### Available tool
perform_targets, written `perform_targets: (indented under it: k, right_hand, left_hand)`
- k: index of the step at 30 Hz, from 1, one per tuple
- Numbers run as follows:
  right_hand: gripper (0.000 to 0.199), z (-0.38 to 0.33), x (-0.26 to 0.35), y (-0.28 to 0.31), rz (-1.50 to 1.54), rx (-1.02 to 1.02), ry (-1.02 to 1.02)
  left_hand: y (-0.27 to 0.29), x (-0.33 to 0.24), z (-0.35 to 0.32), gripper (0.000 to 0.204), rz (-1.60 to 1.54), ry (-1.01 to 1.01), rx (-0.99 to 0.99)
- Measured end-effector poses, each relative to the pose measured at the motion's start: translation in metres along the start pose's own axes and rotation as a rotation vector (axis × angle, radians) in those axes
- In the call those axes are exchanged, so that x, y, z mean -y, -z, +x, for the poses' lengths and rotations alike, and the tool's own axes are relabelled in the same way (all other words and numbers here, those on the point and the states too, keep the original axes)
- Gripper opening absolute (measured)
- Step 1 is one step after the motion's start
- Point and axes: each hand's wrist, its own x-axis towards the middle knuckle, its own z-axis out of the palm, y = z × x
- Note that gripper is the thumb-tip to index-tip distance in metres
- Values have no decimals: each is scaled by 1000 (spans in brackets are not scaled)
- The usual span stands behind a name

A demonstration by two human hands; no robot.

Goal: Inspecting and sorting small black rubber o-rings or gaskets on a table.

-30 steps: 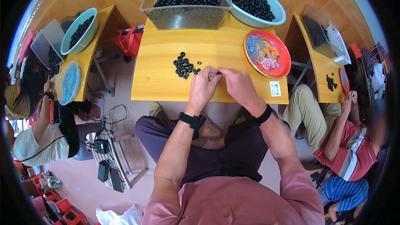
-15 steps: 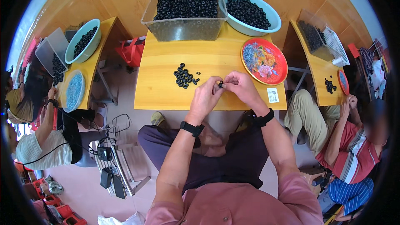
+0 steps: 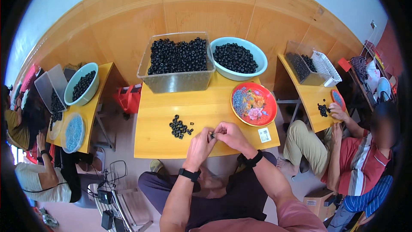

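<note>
A small black part (image 3: 212, 135) is pinched between the fingertips of both hands, just above the near edge of the desk (image 3: 154, 141). The left hand (image 3: 201, 145) closes on it from the left, fingers curled. The right hand (image 3: 231, 134) closes on it from the right, thumb and forefinger meeting over it. The part is too small to make out in detail.

Risks, as judged from this position:
- The part is held close to the desk edge. A slip of either pinch would likely send it onto the lap or the floor.
- The pile (image 3: 179, 127) of black parts lies loose just left of the left hand. A sweep of the wrist could scatter it.
- The red plate (image 3: 266, 114) sits just beyond the right hand. A knock from that hand could spill its grey contents.

Surface: a yellow wooden desk. Well beyond the hands stand a clear bin (image 3: 178, 81) and a pale blue bowl (image 3: 259, 66), both heaped with black parts. A white label (image 3: 265, 135) lies right of the right hand.

Room: wood-panelled wall behind. Similar desks stand far left and far right, with other people seated at them. Cables (image 3: 112, 176) lie on the floor to the lower left.
</note>
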Motion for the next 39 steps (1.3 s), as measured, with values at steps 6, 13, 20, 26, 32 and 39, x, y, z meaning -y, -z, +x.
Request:
perform_targets:
  k: [6,13,20,26,32,39]
  right_hand:
    - [8,-2,19,0,-49,0,7]
    - [7,-3,32,-7,-39,-29,-39]
    - [21,2,15,-3,123,-8,-83]
    - [22,4,13,26,-52,14,10]
    - [21,21,51,91,-246,115,-109]
    - [34,81,146,128,-239,-616,536]
  left_hand:
    - [1,1,5,26,14,-102,-44]
    - [8,-4,1,22,4,-168,-111]
    - [5,-4,3,31,-27,-64,-56]
    - [4,-7,3,40,-53,-28,-25]
    - [4,-10,-4,26,-104,28,-60]
    - [6,-12,-7,26,25,-120,-14]
